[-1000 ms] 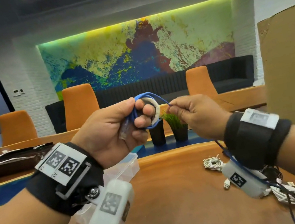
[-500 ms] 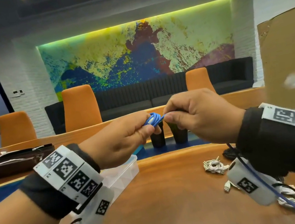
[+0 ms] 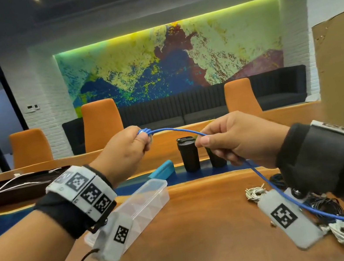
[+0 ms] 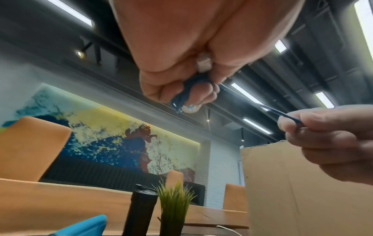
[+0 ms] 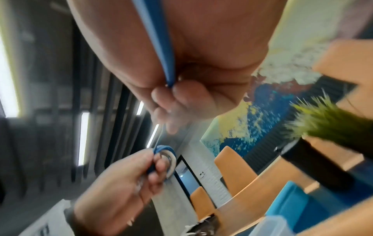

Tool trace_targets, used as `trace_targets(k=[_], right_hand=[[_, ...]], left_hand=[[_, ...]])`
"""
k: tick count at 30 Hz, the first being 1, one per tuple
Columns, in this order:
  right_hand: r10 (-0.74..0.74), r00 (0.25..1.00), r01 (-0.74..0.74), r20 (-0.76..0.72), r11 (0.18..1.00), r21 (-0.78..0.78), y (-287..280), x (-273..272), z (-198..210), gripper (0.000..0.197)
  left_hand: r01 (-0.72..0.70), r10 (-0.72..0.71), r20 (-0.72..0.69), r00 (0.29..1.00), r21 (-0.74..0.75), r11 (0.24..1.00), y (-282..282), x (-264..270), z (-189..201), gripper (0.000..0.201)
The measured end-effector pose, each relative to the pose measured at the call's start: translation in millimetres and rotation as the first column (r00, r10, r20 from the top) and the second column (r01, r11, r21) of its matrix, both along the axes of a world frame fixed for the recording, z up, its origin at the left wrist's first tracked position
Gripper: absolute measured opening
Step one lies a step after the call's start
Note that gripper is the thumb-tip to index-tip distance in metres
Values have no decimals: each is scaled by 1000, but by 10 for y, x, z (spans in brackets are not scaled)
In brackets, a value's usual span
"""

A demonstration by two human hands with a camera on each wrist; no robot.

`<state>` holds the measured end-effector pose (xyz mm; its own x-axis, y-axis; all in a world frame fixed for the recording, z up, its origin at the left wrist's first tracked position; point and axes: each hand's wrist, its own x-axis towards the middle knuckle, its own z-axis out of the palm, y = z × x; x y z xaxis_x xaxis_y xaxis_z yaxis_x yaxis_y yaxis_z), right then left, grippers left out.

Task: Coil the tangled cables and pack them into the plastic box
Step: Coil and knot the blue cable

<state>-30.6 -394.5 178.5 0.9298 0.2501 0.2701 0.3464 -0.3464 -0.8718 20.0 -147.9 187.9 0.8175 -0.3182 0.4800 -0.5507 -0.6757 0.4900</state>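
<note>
Table [image 3: 206, 227]: a wooden top on which the plastic box and the uncoiled cables are set out.
Plastic box [image 3: 138, 207]: a clear, compartmented case, lid off, lying below the left wrist; no cable is seen inside it.
Tangled cables [image 3: 318, 208]: black and white leads heaped on the table under the right wrist, with a small white bundle [image 3: 255, 192] just beside them.
Blue cable [image 3: 175, 129]: stretched in a shallow arc between the two hands, raised well above the box; its long tail is passed under the right palm and trails down across the heap.
Left hand [image 3: 122, 155]: fingers and thumb are curled tight round a few small blue loops, which protrude at the fingertips.
Right hand [image 3: 237, 141]: the strand is pinched between thumb and forefinger, the other fingers folded in.
Risk, snagging: the trailing tail is judged likely to catch in the heap and drag other leads off the table edge if drawn in quickly.
Risk, unravelling: the loops are held by fingertip pressure alone; should that hold be eased during the next wrap, the coil is expected to spring open.
Risk, fit: loops wound too wide may not be accepted by a compartment.
</note>
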Motion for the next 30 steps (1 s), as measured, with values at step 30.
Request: trace_targets(k=[30], right_hand=[[-408,879,472,247,819,-327,43,577,-239,54]], left_hand=[[212,-531,-253,809,-717,664,-408,-185,216,28]])
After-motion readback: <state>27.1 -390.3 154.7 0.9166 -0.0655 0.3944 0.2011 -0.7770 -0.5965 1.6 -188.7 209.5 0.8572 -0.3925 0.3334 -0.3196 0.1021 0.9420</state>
